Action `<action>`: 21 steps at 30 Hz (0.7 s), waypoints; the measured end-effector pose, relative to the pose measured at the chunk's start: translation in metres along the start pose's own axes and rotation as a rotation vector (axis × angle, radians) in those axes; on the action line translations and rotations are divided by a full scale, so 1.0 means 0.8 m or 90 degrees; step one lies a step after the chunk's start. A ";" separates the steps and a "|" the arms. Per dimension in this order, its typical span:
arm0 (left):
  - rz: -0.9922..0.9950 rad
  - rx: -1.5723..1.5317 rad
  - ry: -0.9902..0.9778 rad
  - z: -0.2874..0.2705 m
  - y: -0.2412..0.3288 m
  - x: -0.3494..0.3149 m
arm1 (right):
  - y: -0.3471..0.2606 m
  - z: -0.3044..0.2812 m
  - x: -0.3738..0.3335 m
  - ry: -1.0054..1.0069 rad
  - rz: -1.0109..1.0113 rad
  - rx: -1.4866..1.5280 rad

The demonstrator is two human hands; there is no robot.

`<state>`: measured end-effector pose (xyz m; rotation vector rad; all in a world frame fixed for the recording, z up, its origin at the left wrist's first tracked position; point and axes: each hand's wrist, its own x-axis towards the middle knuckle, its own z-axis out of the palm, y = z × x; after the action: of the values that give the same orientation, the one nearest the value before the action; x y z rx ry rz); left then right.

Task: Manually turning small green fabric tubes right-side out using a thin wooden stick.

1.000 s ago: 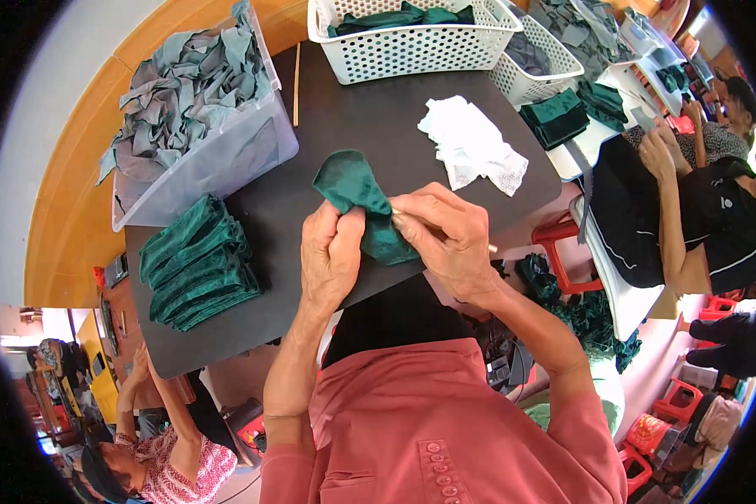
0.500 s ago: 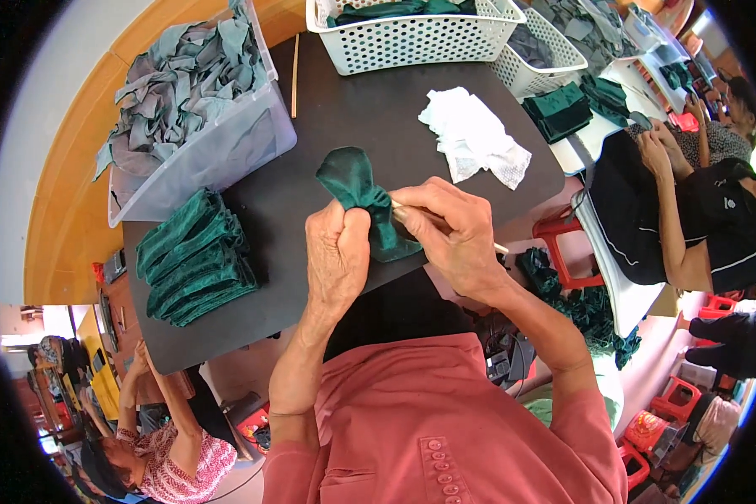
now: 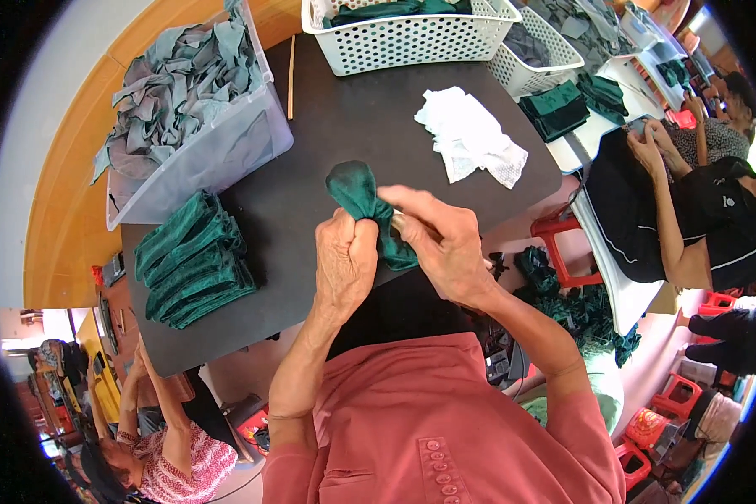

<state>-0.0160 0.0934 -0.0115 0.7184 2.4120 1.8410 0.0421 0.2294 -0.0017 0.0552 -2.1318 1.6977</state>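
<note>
Over the table's near edge, my left hand is closed round a dark green velvet fabric piece. Its rounded upper end sticks up past my fist, and the rest hangs to the right. Close beside it, my right hand pinches a thin pale stick. Only short bits of that stick show, one at the fingertips by the fabric and one behind the palm. The right forefinger is slightly blurred and stretched toward the fabric. Whether the stick's tip is inside the fabric is hidden.
On the dark table, a stack of green velvet pieces lies left, below a clear bin of grey-green scraps. A white cloth lies right; a white perforated basket stands at the back. Co-workers sit on both sides.
Both hands have shifted slightly: the left a little right, the right a little left and down. The fabric's upper end has moved right and looks rounder, and the stick shows less.
</note>
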 end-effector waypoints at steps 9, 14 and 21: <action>0.038 0.042 -0.024 0.007 0.002 -0.003 | 0.005 0.009 -0.003 -0.001 0.068 0.045; -0.003 0.002 -0.056 -0.002 0.007 -0.006 | 0.014 0.005 -0.004 0.018 -0.024 0.015; -0.022 -0.100 -0.042 -0.027 0.023 0.019 | 0.008 -0.006 -0.006 0.074 -0.171 -0.149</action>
<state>-0.0297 0.0833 0.0159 0.7075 2.1949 1.9341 0.0456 0.2342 -0.0084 0.1629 -2.1128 1.2626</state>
